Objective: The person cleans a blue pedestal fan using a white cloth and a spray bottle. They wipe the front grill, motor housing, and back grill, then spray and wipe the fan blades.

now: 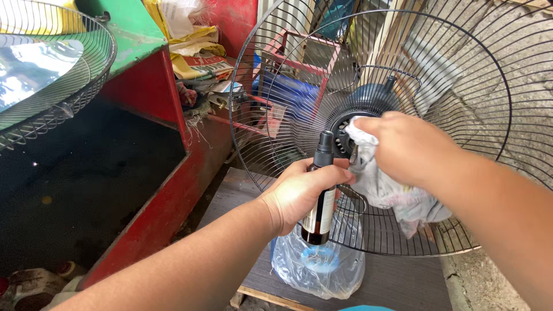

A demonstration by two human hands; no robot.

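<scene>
Brown spray bottle (320, 196) in left hand (302, 193), rag (383, 184) in right hand (406, 150)

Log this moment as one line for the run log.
left hand: grips brown spray bottle | right hand: presses white rag at fan hub | wire fan guard upright

A dark brown spray bottle (320, 196) with a black nozzle is being gripped at centre; a pale label (322, 212), partly hidden by the fingers (322, 175), is wrapping its lower body. Below it, a clear plastic bag (318, 266) with a blue ring inside is lying on the grey board (397, 282). Behind, at top, yellow-and-white printed sacks (193, 43) are lying crumpled in a pile.
</scene>
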